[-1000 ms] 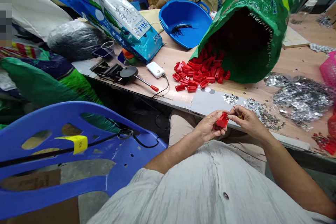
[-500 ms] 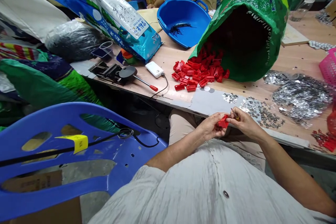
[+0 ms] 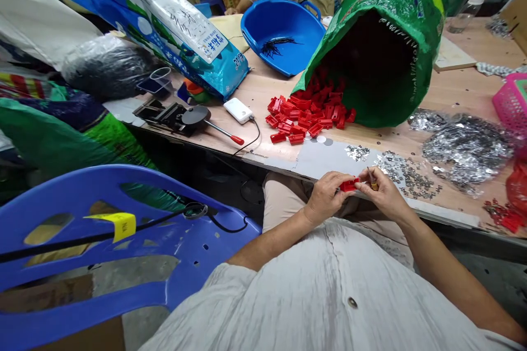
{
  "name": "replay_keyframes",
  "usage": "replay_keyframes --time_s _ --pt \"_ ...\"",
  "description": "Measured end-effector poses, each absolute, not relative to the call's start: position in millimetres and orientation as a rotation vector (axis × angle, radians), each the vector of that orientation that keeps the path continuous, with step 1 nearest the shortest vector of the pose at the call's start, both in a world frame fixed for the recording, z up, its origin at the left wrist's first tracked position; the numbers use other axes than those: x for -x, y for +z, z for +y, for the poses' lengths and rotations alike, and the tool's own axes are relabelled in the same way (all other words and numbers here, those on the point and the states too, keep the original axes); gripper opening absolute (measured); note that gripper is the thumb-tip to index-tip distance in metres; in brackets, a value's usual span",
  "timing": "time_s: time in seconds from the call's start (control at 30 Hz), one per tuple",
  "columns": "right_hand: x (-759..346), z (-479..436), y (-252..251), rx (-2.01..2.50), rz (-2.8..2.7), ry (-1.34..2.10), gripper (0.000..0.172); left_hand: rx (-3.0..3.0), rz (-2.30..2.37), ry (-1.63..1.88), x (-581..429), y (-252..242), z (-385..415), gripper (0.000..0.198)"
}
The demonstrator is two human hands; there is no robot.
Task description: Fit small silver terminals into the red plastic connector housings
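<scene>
Over my lap at the table's front edge, my left hand (image 3: 328,195) pinches a small red plastic part (image 3: 349,185) from its left end. Its hollow side now shows. My right hand (image 3: 383,192) is closed around a small yellow-handled tool (image 3: 374,183), whose thin shaft points up and away. Fingertips of the right hand are at the right end of the red part. Just beyond my hands lie small shiny metal pieces (image 3: 389,167), spread on a grey sheet. A pile of similar red parts (image 3: 302,115) spills from a green sack (image 3: 405,85).
A blue basin (image 3: 288,38) holds thin black strips. Left of the pile are a white power bank (image 3: 239,110) with a cable and a black lever device (image 3: 181,118). Bagged metal pieces (image 3: 467,148) lie right. A blue chair (image 3: 197,247) stands at my left; someone sits across the table.
My left hand has turned over, back upward, and the red part has rotated so its hollow side shows. The right hand keeps hold of the tool. The view has shifted slightly.
</scene>
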State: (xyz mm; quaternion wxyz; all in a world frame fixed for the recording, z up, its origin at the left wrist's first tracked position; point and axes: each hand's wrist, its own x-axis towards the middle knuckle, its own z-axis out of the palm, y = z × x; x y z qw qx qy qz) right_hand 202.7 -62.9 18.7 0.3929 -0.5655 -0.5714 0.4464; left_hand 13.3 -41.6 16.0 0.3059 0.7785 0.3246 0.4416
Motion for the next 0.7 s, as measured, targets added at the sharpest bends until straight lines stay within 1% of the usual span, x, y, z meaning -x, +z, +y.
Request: replay_keyframes --time_s 0.1,0.23,0.47,0.6,0.7 --pt "-201.0 -65.2 18.9 1.377 -1.356 1.292 0.035 -2.056 0.834 1.193 -11.6 16.7 -42.7 0.026" --pt "-201.5 -68.4 23.8 1.410 -1.262 1.461 0.041 -2.033 0.821 1.213 -10.5 18.3 -45.5 0.027" --pt "-205.6 -70.7 25.0 1.309 -1.122 1.702 0.044 -1.929 0.779 1.224 -6.8 16.5 -48.5 0.027" --pt "-203.8 -72.3 22.6 1.266 -1.055 1.780 0.046 -1.786 0.747 1.202 -3.6 10.7 -51.3 0.030" --pt "-203.0 -70.9 26.2 1.287 -1.123 1.780 0.045 -1.589 0.797 1.148 -3.6 4.7 -52.7 0.032"
